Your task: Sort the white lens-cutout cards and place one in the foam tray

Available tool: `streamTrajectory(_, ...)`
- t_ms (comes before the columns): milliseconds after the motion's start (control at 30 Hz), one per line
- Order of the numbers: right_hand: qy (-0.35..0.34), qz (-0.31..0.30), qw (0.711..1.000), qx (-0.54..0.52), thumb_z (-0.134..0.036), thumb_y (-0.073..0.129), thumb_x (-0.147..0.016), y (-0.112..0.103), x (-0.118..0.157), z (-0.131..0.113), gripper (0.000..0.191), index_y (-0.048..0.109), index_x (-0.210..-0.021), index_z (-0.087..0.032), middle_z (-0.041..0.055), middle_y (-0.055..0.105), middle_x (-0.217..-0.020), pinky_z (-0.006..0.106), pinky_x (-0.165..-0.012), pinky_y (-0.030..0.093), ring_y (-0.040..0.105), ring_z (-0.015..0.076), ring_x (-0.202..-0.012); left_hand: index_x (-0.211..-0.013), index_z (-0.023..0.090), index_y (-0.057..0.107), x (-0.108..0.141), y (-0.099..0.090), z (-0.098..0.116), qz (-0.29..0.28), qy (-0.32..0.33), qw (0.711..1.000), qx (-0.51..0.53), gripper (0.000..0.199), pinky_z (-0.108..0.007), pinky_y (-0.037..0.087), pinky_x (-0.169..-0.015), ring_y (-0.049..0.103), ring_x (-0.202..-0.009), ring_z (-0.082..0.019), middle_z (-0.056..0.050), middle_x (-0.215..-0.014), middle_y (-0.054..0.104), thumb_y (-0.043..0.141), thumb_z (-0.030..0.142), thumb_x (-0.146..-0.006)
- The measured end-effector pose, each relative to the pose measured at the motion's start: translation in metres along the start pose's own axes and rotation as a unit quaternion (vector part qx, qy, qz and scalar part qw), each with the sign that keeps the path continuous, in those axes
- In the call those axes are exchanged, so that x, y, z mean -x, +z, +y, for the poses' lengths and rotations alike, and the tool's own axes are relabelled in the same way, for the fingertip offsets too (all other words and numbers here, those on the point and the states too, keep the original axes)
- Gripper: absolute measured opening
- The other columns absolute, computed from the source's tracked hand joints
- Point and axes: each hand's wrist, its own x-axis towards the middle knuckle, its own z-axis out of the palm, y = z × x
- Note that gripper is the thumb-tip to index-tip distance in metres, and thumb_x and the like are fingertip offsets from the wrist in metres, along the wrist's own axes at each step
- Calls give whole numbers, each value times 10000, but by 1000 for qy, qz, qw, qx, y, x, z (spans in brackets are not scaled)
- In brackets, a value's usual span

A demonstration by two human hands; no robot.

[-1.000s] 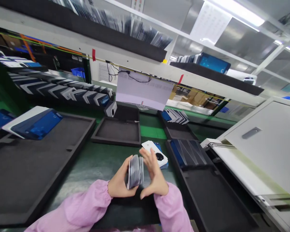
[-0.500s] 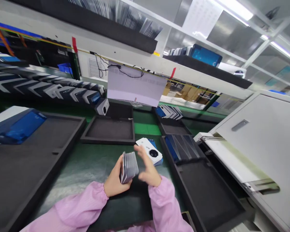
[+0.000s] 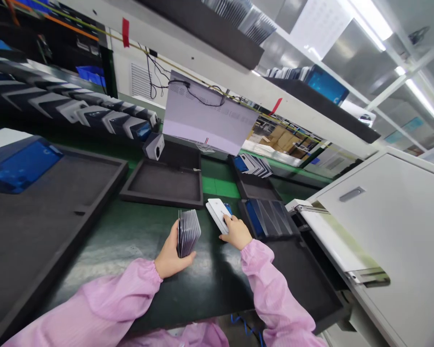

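left hand (image 3: 169, 255) grips a stack of covers (image 3: 188, 231); right hand (image 3: 236, 233) grasps white cover (image 3: 217, 212)

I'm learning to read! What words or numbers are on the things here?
None can be read.
Hanging sheet: rows of print, too small.
Paper by the ceiling light: too blurred.
White panel under the right hand: no lettering shows.
Stack of panels in the left hand: none.

Single head view — looks forward and down, tilted, over green bench (image 3: 137, 236); hands near, shelves farther off.
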Motion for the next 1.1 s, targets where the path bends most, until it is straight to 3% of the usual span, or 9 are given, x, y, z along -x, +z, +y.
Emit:
streamTrajectory(133, -26, -16, 999, -21, -291, 726, -608, -7, -5, 11, 622, 546, -1197, -204, 114, 605, -1076, 319, -781, 429, 615, 258, -902, -1413, 131, 137, -1, -2, -4, 11, -3, 1000, 13, 905, -484, 319, -1051, 455, -1226, -332, -200, -1330, 448, 648, 235, -673)
streamTrajectory(300, -52, -16, 996, -65, -249, 576, -727, -20, -10, 30, 530, 513, -1251, -208, 51, 680, -945, 264, -737, 442, 643, 199, -819, -1352, 124, 290, -3, -3, -4, 24, -5, 999, 25, 823, -511, 301, -1050, 428, -1242, -358, -206, -1304, 467, 671, 242, -632)
streamTrajectory(500, -28, 53, 993, -105, -164, 455, -763, -26, -14, 50, 469, 465, -1232, -150, 56, 689, -813, 275, -692, 454, 647, 191, -717, -1241, 159, 422, -6, -5, -5, 25, -72, 988, 135, 716, -523, 246, -1060, 397, -1245, -339, -161, -1249, 497, 712, 226, -590)
streamTrajectory(667, -36, 108, 984, -138, -193, 502, -745, -14, -15, 59, 422, 480, -1166, -184, 31, 678, -790, 283, -698, 450, 643, 192, -694, -1027, 177, 554, -10, -7, -8, -7, -181, 919, 350, 544, -437, 339, -981, 541, -976, -245, -69, -1012, 582, 772, 218, -531)
streamTrajectory(767, -34, 142, 976, -164, -217, 518, -730, -1, -18, 64, 387, 527, -1115, -185, 23, 665, -739, 293, -685, 452, 632, 194, -646, -1000, 164, 582, -10, -8, -7, -62, -216, 883, 412, 473, -374, 420, -849, 578, -830, -205, -52, -903, 608, 724, 266, -561)
streamTrajectory(867, -8, 190, 961, -203, -266, 517, -729, 7, -21, 71, 373, 548, -1088, -171, 29, 658, -716, 318, -691, 463, 627, 203, -629, -998, 124, 602, -12, -12, -3, -135, -271, 821, 484, 454, -351, 451, -722, 605, -736, -203, -79, -849, 622, 613, 363, -613)
streamTrajectory(967, 32, 244, 935, -256, -320, 512, -729, 5, -23, 80, 394, 545, -1085, -153, 51, 666, -754, 349, -720, 477, 635, 223, -689, -987, 89, 614, -15, -16, 0, -186, -316, 760, 537, 479, -327, 450, -664, 611, -687, -200, -94, -815, 624, 552, 403, -631)
streamTrajectory(1100, 62, 299, 890, -340, -365, 526, -715, -11, -21, 89, 424, 543, -1062, -121, 101, 670, -868, 373, -782, 480, 626, 247, -827, -999, 66, 615, -17, -18, 3, -194, -348, 705, 586, 458, -320, 447, -704, 611, -699, -192, -104, -822, 643, 521, 389, -689)
